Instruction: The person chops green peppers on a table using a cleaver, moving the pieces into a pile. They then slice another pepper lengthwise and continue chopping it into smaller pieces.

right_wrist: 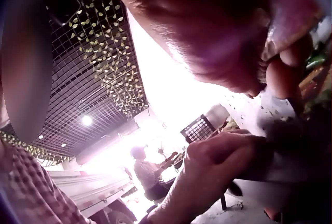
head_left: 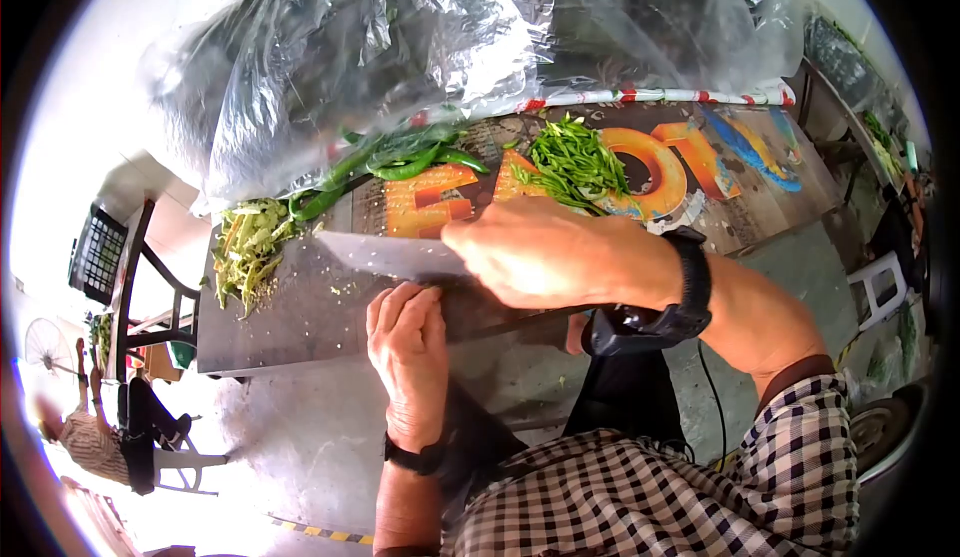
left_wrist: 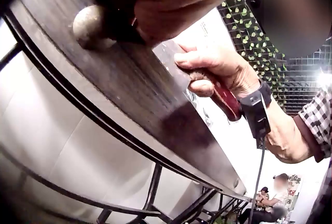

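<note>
My right hand [head_left: 550, 247] grips a broad-bladed kitchen knife by its red handle [left_wrist: 226, 102]. The blade [head_left: 390, 254] lies nearly flat above the table [head_left: 290, 332], speckled with small pale bits, its tip toward the left. Just below the blade, at the table's near edge, is my left hand [head_left: 408, 347] with bent fingers; I cannot tell whether something is inside them. Beyond the right hand sits a heap of sliced green peppers [head_left: 575, 162]. Whole long green peppers [head_left: 405, 165] lie farther back, partly under plastic. Pale green trimmings [head_left: 245, 252] are piled at the left end.
Clear plastic sheeting [head_left: 480, 27] covers a large bulk along the table's back. Orange lettering [head_left: 430, 200] marks the tabletop. At left are a black crate [head_left: 97, 254] and a seated person [head_left: 95, 442]. A white stool [head_left: 880, 292] stands at right.
</note>
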Available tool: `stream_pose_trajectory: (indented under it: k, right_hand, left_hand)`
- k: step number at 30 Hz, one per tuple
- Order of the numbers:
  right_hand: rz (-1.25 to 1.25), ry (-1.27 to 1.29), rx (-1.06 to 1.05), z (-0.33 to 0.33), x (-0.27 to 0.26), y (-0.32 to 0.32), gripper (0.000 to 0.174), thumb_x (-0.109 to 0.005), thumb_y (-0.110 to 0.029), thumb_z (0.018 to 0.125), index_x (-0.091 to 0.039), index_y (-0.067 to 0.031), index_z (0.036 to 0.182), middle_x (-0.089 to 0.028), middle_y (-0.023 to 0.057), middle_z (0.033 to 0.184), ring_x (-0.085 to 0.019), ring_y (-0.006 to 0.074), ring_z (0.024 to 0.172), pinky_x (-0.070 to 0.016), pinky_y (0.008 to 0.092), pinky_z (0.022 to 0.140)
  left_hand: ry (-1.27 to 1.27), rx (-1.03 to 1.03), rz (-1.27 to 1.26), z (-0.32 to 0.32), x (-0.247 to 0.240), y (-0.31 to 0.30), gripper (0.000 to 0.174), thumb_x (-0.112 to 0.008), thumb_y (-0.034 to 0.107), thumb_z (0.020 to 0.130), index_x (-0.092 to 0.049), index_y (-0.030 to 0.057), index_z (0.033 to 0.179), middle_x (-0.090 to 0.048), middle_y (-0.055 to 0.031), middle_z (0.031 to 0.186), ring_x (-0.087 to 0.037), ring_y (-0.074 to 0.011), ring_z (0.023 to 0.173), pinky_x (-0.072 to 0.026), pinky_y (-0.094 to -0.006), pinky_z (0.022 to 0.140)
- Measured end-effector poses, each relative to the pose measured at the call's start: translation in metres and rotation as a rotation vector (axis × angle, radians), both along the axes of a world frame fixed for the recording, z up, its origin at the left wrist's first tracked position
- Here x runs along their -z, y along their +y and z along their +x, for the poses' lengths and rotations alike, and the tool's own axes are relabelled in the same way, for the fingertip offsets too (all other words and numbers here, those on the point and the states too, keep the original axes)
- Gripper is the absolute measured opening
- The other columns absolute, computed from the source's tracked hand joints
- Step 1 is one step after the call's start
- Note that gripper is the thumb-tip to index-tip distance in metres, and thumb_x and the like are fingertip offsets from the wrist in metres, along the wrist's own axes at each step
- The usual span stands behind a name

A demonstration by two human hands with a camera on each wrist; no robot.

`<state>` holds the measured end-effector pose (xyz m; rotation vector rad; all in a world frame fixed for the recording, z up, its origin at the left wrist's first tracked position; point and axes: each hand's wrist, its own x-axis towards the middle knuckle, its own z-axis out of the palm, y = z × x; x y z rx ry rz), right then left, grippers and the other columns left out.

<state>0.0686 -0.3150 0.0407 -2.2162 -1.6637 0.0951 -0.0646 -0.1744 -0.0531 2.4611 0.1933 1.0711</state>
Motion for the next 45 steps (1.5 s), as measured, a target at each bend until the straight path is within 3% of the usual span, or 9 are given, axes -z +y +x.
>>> stream_pose_trajectory:
  k: [5,11,20,26,34,37,40,42,45]
  right_hand:
    - [0.127,0.084,0.058,0.006,0.007,-0.02,0.014,-0.059,-0.007,0.087,-0.054,0.0044,0.081,-0.057,0.0251,0.064,-0.061,0.0431,0.063,-0.0448,0.0488,0.057]
    - [0.081,0.14,0.04,-0.003,0.0,-0.02,0.013,-0.052,-0.007,0.088,-0.058,0.0023,0.081,-0.064,0.0248,0.07,-0.065,0.0415,0.068,-0.0501,0.0502,0.063]
    - [-0.011,0.148,-0.021,0.002,-0.004,-0.012,0.011,-0.053,-0.005,0.082,-0.059,0.0035,0.081,-0.064,0.0257,0.074,-0.065,0.0427,0.073,-0.0506,0.0507,0.065]
    - [-0.119,0.131,-0.082,0.014,-0.001,0.016,0.012,-0.054,-0.009,0.088,-0.054,0.0012,0.083,-0.06,0.0213,0.066,-0.062,0.0423,0.065,-0.0463,0.0487,0.059]
    - [0.122,0.007,-0.13,0.009,0.015,0.018,0.012,-0.053,-0.009,0.088,-0.051,0.001,0.081,-0.058,0.0226,0.066,-0.06,0.0421,0.062,-0.0463,0.0506,0.056]
    - [0.033,0.193,-0.053,0.017,0.004,-0.007,0.016,-0.059,-0.008,0.086,-0.05,0.0032,0.078,-0.055,0.0231,0.063,-0.058,0.0414,0.059,-0.0411,0.0492,0.055]
    - [0.115,0.154,0.122,0.021,0.007,-0.031,0.013,-0.057,-0.008,0.089,-0.051,0.0041,0.086,-0.054,0.0239,0.063,-0.056,0.0444,0.061,-0.0412,0.0496,0.058]
    - [0.187,0.153,0.185,0.017,-0.004,-0.042,0.015,-0.054,-0.008,0.088,-0.055,0.0061,0.085,-0.059,0.0259,0.068,-0.061,0.0443,0.067,-0.0448,0.0513,0.062]
    - [0.205,0.109,0.193,0.015,-0.013,-0.052,0.016,-0.053,-0.008,0.088,-0.057,0.0079,0.086,-0.06,0.0275,0.069,-0.063,0.0445,0.07,-0.0465,0.0518,0.063]
  left_hand:
    - [-0.019,0.016,-0.011,0.001,0.001,0.0,0.013,-0.064,-0.007,0.08,-0.068,-0.0015,0.091,-0.069,-0.0128,0.096,-0.063,-0.0298,0.096,-0.0499,-0.0384,0.086]
    - [-0.019,0.019,0.007,0.001,0.002,0.002,0.013,-0.064,-0.007,0.08,-0.068,-0.0013,0.09,-0.069,-0.0125,0.097,-0.063,-0.0309,0.096,-0.05,-0.0389,0.086]
    - [0.006,0.051,-0.016,0.002,0.001,0.004,0.016,-0.065,-0.008,0.077,-0.068,-0.0002,0.09,-0.069,-0.0116,0.096,-0.062,-0.0316,0.095,-0.049,-0.0391,0.087]
    - [0.023,0.05,-0.045,0.002,-0.001,0.003,0.015,-0.065,-0.007,0.077,-0.069,-0.0009,0.09,-0.069,-0.013,0.097,-0.062,-0.0322,0.097,-0.0492,-0.0392,0.088]
    - [0.022,0.043,-0.006,0.003,0.0,0.005,0.012,-0.066,-0.002,0.078,-0.068,0.0017,0.089,-0.068,-0.0107,0.097,-0.061,-0.0316,0.094,-0.0488,-0.0399,0.087]
    - [0.04,0.036,-0.029,0.002,-0.003,0.004,0.014,-0.065,-0.004,0.079,-0.069,0.0006,0.091,-0.069,-0.0116,0.099,-0.061,-0.0312,0.096,-0.0489,-0.0393,0.088]
    - [0.036,0.025,-0.069,0.001,-0.003,0.002,0.015,-0.063,-0.005,0.079,-0.069,0.0004,0.092,-0.069,-0.0117,0.099,-0.062,-0.0301,0.097,-0.0491,-0.0382,0.088]
    - [0.002,0.012,-0.087,0.001,-0.003,0.001,0.015,-0.062,-0.006,0.079,-0.068,0.0004,0.091,-0.069,-0.0116,0.099,-0.063,-0.0287,0.096,-0.0498,-0.0362,0.088]
    - [-0.038,0.014,-0.306,-0.004,-0.005,0.004,0.016,-0.058,-0.009,0.08,-0.066,-0.0001,0.091,-0.069,-0.0108,0.1,-0.065,-0.023,0.094,-0.0501,-0.0311,0.086]
